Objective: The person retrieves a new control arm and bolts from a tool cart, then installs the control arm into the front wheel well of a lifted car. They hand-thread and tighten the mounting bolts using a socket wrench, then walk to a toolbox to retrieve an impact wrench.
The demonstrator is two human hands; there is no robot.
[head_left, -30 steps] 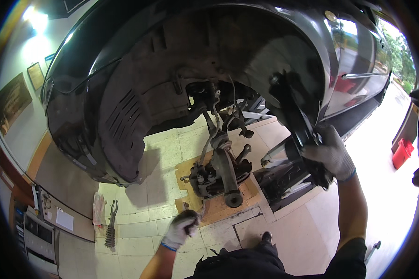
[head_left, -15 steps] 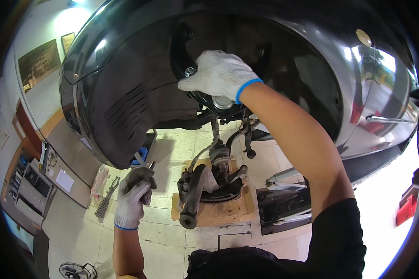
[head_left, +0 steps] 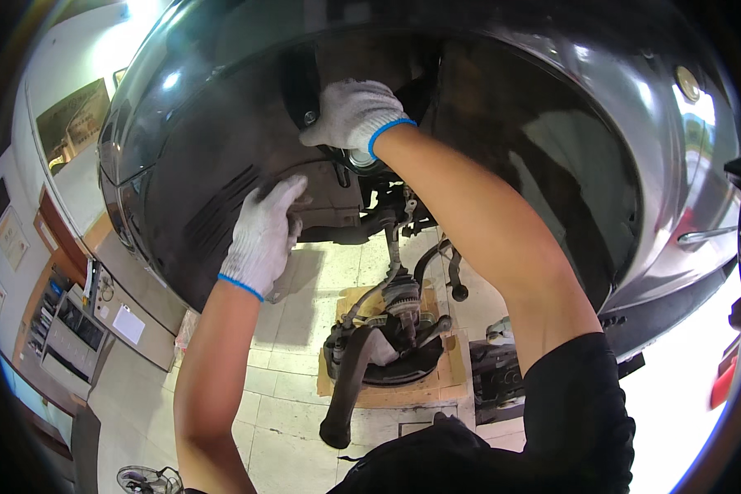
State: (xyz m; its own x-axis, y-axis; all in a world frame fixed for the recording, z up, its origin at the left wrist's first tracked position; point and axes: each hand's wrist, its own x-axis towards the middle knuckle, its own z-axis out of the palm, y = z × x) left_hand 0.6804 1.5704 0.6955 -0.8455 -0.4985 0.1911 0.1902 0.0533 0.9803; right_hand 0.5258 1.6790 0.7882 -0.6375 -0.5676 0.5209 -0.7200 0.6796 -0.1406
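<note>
My right hand [head_left: 356, 113], in a white glove with a blue cuff, is closed round a black curved metal suspension part [head_left: 298, 78] in the wheel arch. A bolt head [head_left: 309, 117] shows beside the thumb, and a round silver end [head_left: 360, 158] just under the hand. Lower and to the left, my gloved left hand [head_left: 265, 226] is raised before the arch liner [head_left: 214, 148]. Its index finger points up and right while the other fingers curl; what lies within them is hidden. Below both hands hangs a wheel hub assembly [head_left: 395, 329] with a drive shaft boot.
The dark car body [head_left: 650, 165] surrounds the arch. Under the hub, cardboard [head_left: 453, 370] lies on the tiled floor. A thick dark arm [head_left: 350, 387] juts toward me. Cabinets [head_left: 66, 337] stand at the left, a fan [head_left: 144, 477] at the lower left.
My left hand has risen from low beside the bumper into the arch, near the right hand; the metal end sticking from it no longer shows. The right hand keeps its hold while the view shifts.
</note>
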